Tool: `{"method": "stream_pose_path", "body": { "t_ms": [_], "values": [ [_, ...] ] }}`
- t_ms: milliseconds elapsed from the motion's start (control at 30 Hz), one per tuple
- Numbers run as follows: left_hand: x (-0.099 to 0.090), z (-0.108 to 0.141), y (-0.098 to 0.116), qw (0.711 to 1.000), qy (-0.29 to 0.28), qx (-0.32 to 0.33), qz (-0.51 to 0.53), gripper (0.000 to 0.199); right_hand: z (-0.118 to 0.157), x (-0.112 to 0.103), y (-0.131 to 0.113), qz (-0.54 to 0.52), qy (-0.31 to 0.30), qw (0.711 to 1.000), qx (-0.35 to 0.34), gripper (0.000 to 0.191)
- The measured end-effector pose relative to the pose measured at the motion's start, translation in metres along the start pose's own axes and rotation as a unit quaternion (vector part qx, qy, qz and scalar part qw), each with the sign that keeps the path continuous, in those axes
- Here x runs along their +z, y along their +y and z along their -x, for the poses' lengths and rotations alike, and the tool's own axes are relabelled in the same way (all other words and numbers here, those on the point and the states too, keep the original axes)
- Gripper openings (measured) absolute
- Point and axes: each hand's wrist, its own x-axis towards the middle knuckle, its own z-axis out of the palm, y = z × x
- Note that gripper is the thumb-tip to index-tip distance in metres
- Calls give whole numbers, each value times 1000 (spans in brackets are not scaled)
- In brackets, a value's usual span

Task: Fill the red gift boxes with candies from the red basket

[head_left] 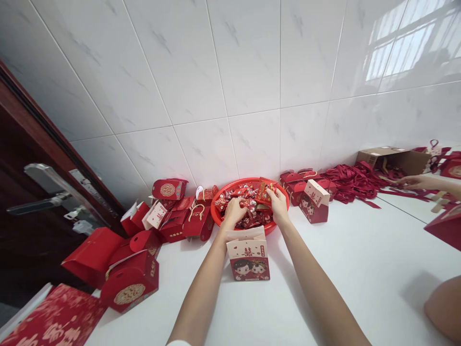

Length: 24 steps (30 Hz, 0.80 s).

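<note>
A round red plastic basin point(215, 211) stands against the wall, heaped with red-wrapped candies point(252, 218). Reaching into its left half, my left hand point(235, 211) has its fingers curled among the candies; red wrapping shows at the fingertips, but which piece they grip is partly hidden. At the basin's right side my right hand point(279, 205) pinches a red-and-gold candy packet point(265, 188) between thumb and fingers. Just in front of the basin, between my forearms, a cream-and-red gift box point(249, 257) with a cartoon couple stands upright, its top flaps open.
Red gift boxes point(131, 283) crowd the left, beside a dark door with a metal handle point(54, 202). Right of the basin stands another cartoon box point(314, 202). Dark red ribbons point(353, 181) lie by a cardboard carton point(414, 161), where another person's hand point(414, 182) reaches in.
</note>
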Motion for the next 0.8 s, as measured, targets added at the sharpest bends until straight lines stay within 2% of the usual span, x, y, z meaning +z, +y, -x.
{"method": "stream_pose_path", "body": {
  "t_ms": [100, 200, 267, 367, 500, 567, 667, 800],
  "values": [
    [0, 0, 0, 1000, 10, -6, 9, 33, 0, 0, 1, 4, 1, 1000, -2, 32],
    [-2, 1, 3, 1000, -3, 3, 20, 26, 0, -1, 1, 5, 0, 1000, -4, 31],
    [-3, 3, 5, 1000, -26, 16, 5, 26, 0, -1, 2, 7, -1, 1000, -6, 31],
    [-2, 6, 7, 996, -73, 40, -12, 38, 0, 0, 1, 13, 0, 1000, -10, 31],
    [0, 9, 6, 986, -144, 64, 48, 50, 2, 0, 0, 23, -1, 1000, -17, 32],
    [0, 9, 7, 983, -155, 65, 68, 40, 2, 0, 0, 28, -1, 999, -22, 32],
    [-3, 6, 9, 987, -123, 65, 83, 6, 2, -1, 1, 42, 1, 999, -30, 30],
    [-8, 1, 8, 986, 4, 29, 165, 16, 1, -5, 4, 65, 3, 997, -38, 26]
  ]
}}
